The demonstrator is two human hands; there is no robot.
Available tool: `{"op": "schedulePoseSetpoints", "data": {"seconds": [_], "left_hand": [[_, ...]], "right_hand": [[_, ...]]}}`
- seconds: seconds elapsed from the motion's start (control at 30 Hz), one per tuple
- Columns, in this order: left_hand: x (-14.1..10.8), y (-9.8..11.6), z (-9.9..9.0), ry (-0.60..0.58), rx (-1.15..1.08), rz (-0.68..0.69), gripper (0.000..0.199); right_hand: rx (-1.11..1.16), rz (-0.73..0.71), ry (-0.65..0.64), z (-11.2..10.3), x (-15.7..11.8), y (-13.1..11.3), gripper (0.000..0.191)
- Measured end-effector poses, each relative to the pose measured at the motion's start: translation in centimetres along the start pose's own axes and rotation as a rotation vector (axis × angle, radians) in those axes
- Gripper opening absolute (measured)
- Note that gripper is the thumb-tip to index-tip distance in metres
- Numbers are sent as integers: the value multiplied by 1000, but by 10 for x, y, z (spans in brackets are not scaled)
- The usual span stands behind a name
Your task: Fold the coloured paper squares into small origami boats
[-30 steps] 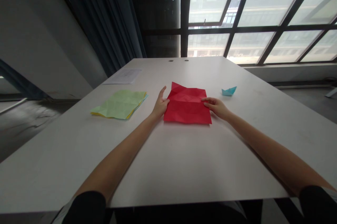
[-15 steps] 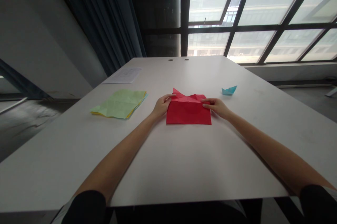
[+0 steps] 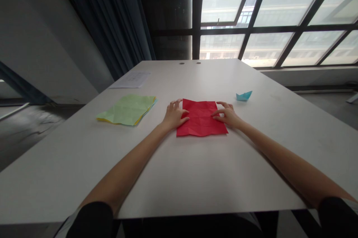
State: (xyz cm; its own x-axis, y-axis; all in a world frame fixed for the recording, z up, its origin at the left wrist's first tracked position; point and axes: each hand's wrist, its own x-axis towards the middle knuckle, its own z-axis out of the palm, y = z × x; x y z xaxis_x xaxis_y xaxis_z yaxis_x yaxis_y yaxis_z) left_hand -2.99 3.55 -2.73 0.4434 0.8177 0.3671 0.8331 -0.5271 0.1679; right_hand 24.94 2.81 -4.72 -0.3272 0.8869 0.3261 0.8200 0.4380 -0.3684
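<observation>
A red sheet of paper (image 3: 200,122) lies unfolded on the white table, creased across its middle and slightly wavy along the near edge. My left hand (image 3: 173,116) rests at its left side, thumb and a finger over the paper and the other fingers spread beyond the edge. At the right side, my right hand (image 3: 227,114) has its fingers apart, some of them touching the sheet's surface. Neither hand grips the paper.
To the left lies a stack of green, yellow and blue paper sheets (image 3: 128,109). Behind it is a printed white sheet (image 3: 131,80). A small blue folded paper boat (image 3: 244,96) stands at the right on the white table (image 3: 201,178).
The red paper was folded partly over with raised corners at the back; now it lies opened out flat. Both hands have loosened from its edges and spread their fingers.
</observation>
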Motion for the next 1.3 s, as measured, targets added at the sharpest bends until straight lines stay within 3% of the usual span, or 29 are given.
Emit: {"op": "schedulePoseSetpoints", "data": {"seconds": [0.1,0.23,0.3,0.43,0.73,0.83,0.97,1.1,1.3], "left_hand": [[-3,7,-1,0,82,122,28],[-1,8,6,-158,26,259,31],[0,6,10,-199,-20,253,33],[0,4,12,-166,-39,185,29],[-3,11,9,-76,22,186,25],[-2,12,7,-98,37,245,25],[-3,11,9,-138,-48,306,27],[-3,7,16,-100,-136,300,29],[-2,3,19,-139,-248,269,28]], "right_hand": [[-53,-23,-19,0,-1,-2,22],[-6,-166,-139,-2,1,-6,27],[5,-205,-172,-3,2,-6,30],[22,-193,-164,-2,4,-3,34],[61,-239,-158,-4,3,-8,24],[31,-245,-148,-6,2,-13,23],[-4,-276,-150,-8,1,-17,23],[-18,-311,-164,-8,1,-17,23],[-4,-303,-171,-6,2,-18,22]]}}
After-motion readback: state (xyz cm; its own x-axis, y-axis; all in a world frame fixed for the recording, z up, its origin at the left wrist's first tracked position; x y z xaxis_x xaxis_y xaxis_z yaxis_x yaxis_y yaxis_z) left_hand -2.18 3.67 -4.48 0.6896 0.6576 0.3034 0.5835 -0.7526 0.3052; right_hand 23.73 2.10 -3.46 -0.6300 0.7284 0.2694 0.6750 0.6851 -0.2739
